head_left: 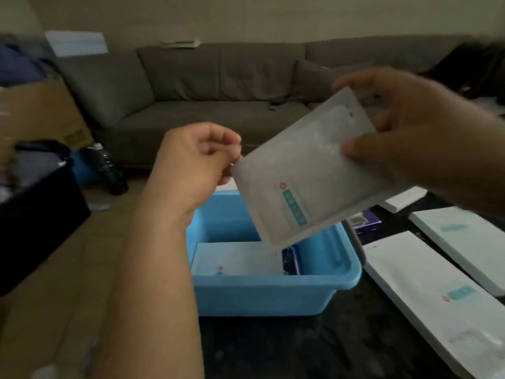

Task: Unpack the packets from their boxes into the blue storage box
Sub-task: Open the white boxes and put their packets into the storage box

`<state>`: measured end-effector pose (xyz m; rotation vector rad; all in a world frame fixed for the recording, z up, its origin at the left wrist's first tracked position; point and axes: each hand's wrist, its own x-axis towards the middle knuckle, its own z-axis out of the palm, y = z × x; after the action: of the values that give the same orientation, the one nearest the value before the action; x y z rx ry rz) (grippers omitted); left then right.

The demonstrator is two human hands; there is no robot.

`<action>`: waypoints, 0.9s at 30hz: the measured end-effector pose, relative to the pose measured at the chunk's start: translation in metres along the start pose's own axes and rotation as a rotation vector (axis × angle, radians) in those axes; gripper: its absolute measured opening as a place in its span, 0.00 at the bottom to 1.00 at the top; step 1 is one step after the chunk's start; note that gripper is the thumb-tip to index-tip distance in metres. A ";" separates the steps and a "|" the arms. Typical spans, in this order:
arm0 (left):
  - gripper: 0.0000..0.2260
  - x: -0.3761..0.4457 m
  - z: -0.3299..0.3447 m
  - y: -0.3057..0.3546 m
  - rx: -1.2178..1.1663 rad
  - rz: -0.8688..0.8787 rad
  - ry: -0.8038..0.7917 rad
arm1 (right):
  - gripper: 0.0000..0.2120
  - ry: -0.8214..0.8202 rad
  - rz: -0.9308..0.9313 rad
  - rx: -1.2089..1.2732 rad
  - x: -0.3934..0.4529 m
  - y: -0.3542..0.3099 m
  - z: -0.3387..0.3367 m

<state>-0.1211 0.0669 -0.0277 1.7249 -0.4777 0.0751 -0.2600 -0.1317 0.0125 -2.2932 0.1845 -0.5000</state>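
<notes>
Packet (306, 170) held tilted in mid-frame above the blue storage box (273, 294).
Right hand (410, 138), at upper right, pinches the packet's upper end between thumb and fingers; left hand (196, 162), centre frame, has curled fingers meeting the packet's left corner, though whether they grip it I cannot tell. Another packet (237, 259) lies inside the storage box, and white boxes (426, 294) lie at lower right.
</notes>
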 end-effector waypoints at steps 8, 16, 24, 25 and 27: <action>0.09 0.012 -0.034 -0.034 0.368 -0.170 0.047 | 0.18 -0.315 0.516 0.110 0.027 -0.007 0.087; 0.15 0.012 -0.043 -0.041 0.410 -0.256 -0.043 | 0.12 -0.507 0.836 0.235 0.036 0.020 0.128; 0.16 0.012 -0.045 -0.040 0.400 -0.253 -0.042 | 0.29 -0.692 0.593 -0.223 0.040 0.023 0.132; 0.17 0.012 -0.045 -0.040 0.399 -0.252 -0.042 | 0.29 -0.726 0.487 -0.369 0.040 0.021 0.131; 0.17 0.012 -0.045 -0.039 0.398 -0.249 -0.038 | 0.30 -0.794 0.249 -0.648 0.039 0.017 0.129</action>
<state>-0.0871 0.1115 -0.0509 2.1677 -0.2834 -0.0449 -0.1709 -0.0694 -0.0694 -2.8364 0.2504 0.7056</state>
